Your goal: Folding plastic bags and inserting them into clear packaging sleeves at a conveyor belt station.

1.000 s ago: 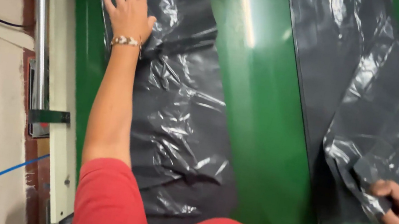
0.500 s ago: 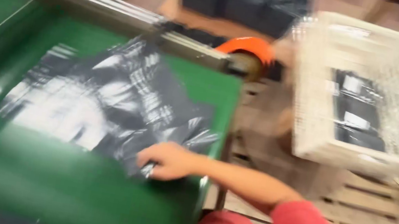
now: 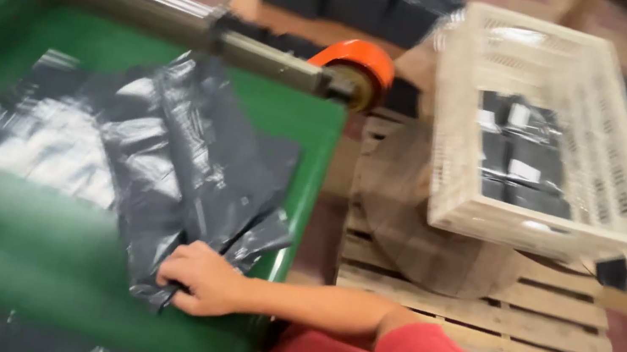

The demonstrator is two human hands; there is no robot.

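The right hand fingers are closed on the near corner of the black plastic bag, which extends away up-left across the green table. The left hand is out of view.

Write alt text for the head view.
The person's right hand grips the edge of a crumpled black plastic bag lying on a green table. Right of it, a cream crate sits on a wooden pallet.

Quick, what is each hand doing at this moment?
Left hand: not in view.
Right hand: closed, fingers gripping the near edge of the dark plastic bag on the green table.
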